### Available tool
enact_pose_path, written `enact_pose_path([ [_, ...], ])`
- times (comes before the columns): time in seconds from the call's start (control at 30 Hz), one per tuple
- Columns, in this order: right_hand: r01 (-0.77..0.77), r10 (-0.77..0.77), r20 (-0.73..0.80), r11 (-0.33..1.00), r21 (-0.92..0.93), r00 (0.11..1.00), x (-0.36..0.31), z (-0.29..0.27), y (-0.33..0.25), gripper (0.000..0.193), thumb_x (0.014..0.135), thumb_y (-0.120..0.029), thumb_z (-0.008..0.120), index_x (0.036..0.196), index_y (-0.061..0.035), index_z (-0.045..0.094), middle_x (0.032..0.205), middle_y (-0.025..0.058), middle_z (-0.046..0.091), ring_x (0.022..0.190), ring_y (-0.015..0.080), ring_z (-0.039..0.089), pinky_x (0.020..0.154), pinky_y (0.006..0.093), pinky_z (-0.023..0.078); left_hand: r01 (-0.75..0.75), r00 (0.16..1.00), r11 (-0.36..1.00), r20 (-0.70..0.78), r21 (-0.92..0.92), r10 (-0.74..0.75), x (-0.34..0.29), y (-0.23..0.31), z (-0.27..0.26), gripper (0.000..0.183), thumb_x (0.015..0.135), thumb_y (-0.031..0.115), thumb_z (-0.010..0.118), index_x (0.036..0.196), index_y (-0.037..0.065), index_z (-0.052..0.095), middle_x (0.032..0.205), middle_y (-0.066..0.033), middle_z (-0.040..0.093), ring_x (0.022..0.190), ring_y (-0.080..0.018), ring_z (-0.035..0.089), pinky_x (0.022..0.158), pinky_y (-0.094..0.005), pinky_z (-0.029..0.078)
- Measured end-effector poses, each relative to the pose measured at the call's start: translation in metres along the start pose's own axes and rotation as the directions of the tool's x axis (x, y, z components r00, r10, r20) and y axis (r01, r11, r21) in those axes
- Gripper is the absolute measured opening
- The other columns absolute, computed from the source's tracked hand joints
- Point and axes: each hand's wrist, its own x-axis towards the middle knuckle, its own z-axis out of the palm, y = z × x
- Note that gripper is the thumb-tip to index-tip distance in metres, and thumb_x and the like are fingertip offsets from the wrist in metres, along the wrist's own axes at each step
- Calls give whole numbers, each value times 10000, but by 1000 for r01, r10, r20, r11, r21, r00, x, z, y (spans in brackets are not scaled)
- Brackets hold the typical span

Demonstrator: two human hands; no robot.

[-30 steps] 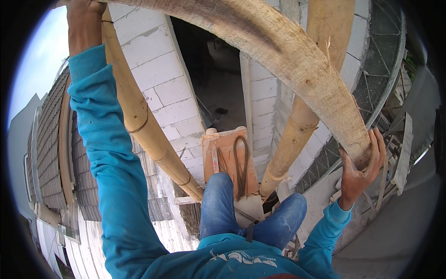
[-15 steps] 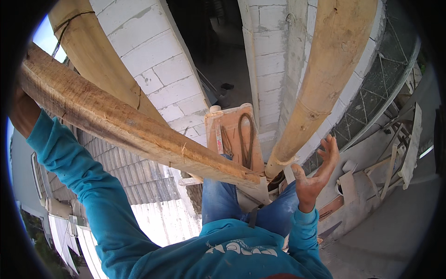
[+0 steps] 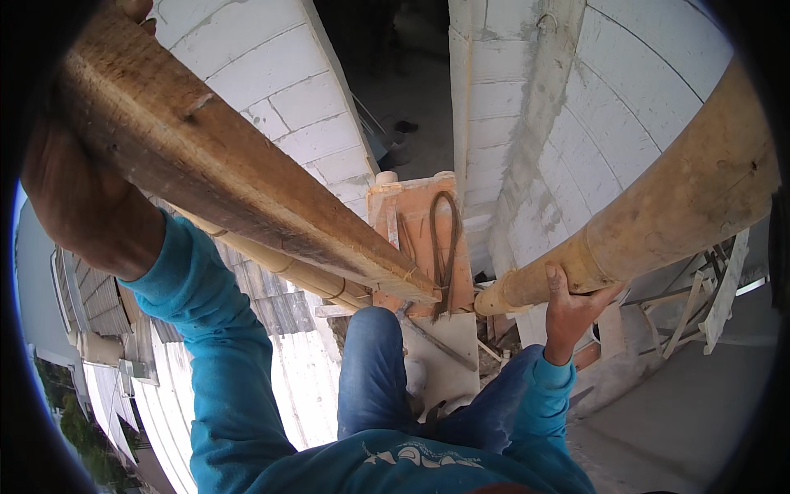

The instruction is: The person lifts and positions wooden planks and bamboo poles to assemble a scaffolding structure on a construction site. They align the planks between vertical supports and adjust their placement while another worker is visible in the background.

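A squared wooden beam (image 3: 239, 156) slants from the upper left down to the middle, its cut end near my raised knee. My left hand (image 3: 95, 198) is wrapped round its upper part, with fingertips showing over the far side. On the right, my right hand (image 3: 568, 311) grips a thick bamboo pole (image 3: 650, 222) near its lower end, thumb along the near side and fingers partly hidden behind. Between beam and pole, an orange-brown board (image 3: 421, 214) carries a looped dark cord (image 3: 445, 247) and a narrow strip-like tool.
White block walls (image 3: 263, 74) flank a dark opening (image 3: 399, 82) ahead. A second bamboo pole (image 3: 317, 280) runs behind the beam. Roof tiles and pale corrugated sheets (image 3: 288, 379) lie below left. Scrap timber (image 3: 691, 305) stands at the right. A pale board (image 3: 440, 346) lies by my legs.
My right hand was open in the air and has taken hold of the bamboo pole. The beam's lower end has shifted up and left. My left knee has risen, and my view has shifted.
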Motion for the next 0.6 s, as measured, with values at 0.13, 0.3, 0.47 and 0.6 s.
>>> enact_pose_path([
  [0.13, -55, 54, 13, 998, 43, 998, -8, -3, 4, 1036, 843, -169, 828, 1558, 43, 109, 1533, 246, 265, 1399, 337, 335, 1161, 444, 292, 152, 988, 988, -46, 25, -151, -7, -35, 18, 769, 850, 564, 723, 1236, -60, 492, 1000, -230, 695, 791, -312, 748, 731, -422, 648],
  [0.3, -247, 244, 41, 954, 170, 969, -13, -3, -5, 1026, 757, -138, 881, 1497, 89, 209, 1468, 276, 338, 1382, 374, 356, 1178, 474, 265, 329, 939, 944, -99, -8, -328, 10, -47, 35, 605, 832, 269, 808, 1205, -76, 479, 936, -182, 677, 786, -286, 739, 735, -390, 632],
  [0.47, -214, 216, 185, 976, -31, 959, -9, -25, -14, 885, 753, -166, 882, 1412, 108, 358, 1412, 303, 403, 1320, 420, 426, 1131, 492, 330, 448, 873, 878, -128, -168, -470, 44, -33, 39, 587, 729, 168, 888, 1160, -34, 545, 982, -111, 672, 843, -174, 669, 763, -309, 559],
  [0.6, -203, 247, 354, 967, -157, 902, 8, -38, -39, 791, 740, -190, 876, 1331, 107, 443, 1273, 290, 548, 1216, 412, 537, 1047, 453, 420, 434, 880, 897, -176, -81, -441, 66, -3, 22, 640, 797, 284, 836, 1172, -95, 483, 916, -176, 664, 813, -284, 731, 742, -372, 618],
])
